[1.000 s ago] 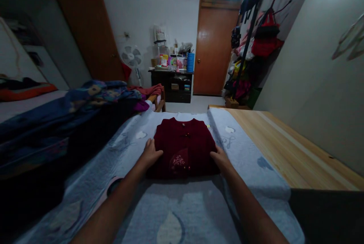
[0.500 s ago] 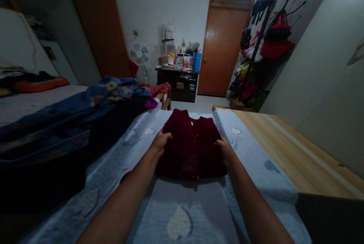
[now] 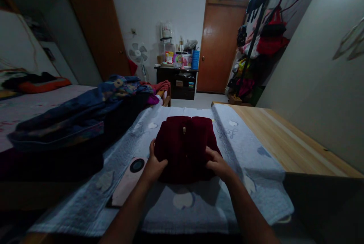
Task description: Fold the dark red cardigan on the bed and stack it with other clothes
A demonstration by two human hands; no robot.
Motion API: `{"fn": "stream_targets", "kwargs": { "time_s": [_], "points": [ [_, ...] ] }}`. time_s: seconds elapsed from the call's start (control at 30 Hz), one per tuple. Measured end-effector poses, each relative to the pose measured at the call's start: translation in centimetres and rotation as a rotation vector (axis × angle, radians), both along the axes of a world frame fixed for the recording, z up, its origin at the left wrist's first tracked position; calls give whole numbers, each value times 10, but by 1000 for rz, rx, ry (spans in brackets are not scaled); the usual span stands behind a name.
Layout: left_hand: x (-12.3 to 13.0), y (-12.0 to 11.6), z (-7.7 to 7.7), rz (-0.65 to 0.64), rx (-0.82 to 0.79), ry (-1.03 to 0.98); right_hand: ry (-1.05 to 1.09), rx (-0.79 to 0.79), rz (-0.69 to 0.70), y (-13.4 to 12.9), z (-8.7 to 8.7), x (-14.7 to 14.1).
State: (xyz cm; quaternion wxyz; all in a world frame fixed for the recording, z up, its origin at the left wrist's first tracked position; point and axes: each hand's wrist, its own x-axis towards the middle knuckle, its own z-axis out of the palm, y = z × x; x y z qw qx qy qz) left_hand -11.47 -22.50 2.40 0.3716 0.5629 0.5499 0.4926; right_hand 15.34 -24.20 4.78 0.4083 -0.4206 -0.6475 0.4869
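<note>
A dark red knitted cardigan [image 3: 184,149], folded into a bundle, rests on the pale blue bed cover in front of me. A small light label shows near its neckline, and tiny buttons run down the middle. My left hand [image 3: 156,165] grips its left side, thumb on top and fingers along the edge. On the right side, my right hand [image 3: 218,163] has its fingers and thumb closed on the cloth. A flat pale pink item [image 3: 127,183] with a dark round spot lies just left of my left forearm; I cannot tell what it is.
The blue cover [image 3: 182,221] spreads over the bed, beside a bare wooden board [image 3: 264,130] on the right. Heaped dark blue clothes [image 3: 71,111] lie on the left. Beyond stand a fan [image 3: 138,53], a dark cabinet [image 3: 176,92] and a wooden door [image 3: 214,46].
The cardigan's outline is narrower and rounder at the top. My hands have come lower on it, the right one further inward. The pale pink item shows more fully.
</note>
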Motion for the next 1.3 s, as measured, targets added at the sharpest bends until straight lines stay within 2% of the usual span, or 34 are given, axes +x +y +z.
{"fn": "stream_targets", "kwargs": {
  "time_s": [0.13, 0.23, 0.3, 0.4, 0.47, 0.53, 0.63, 0.73, 0.83, 0.93, 1.03, 1.1, 1.17, 1.3],
  "points": [
    [1, -26, -6, 25, 125, 84, -115, 124, 174, -15, 5, -15],
    [2, -42, 5, 4, 228, 145, -180, 174, 225, -23, 5, -20],
    [3, -48, 15, -69, 265, 235, -201, 176, 217, -27, 2, -22],
    [7, -50, 27, -200, 251, 388, -207, 132, 233, -30, -3, -23],
    [11, -48, 32, -232, 208, 489, -215, 104, 253, -30, -8, -23],
    [14, -45, 34, -291, 161, 603, -243, 103, 224, -32, -13, -22],
    [17, -42, 32, -399, 89, 753, -268, 84, 92, -36, -20, -21],
    [16, -42, 27, -392, 16, 830, -189, -10, -5, -40, -26, -18],
    [13, -44, 23, -403, 4, 862, -73, -85, -7, -40, -29, -10],
    [8, -49, 19, -454, 29, 805, 15, -127, 3, -37, -33, 0],
    [1, -56, 16, -488, 25, 600, -8, -111, -98, -33, -39, 3],
    [-5, -59, 13, -463, -1, 432, -91, -67, -165, -30, -45, 1],
    [-12, -59, 7, -361, -22, 282, -221, 5, -202, -25, -54, -2],
    [-18, -45, -10, -41, -23, 121, -516, 51, -287, -11, -70, -6]
  ]
}}
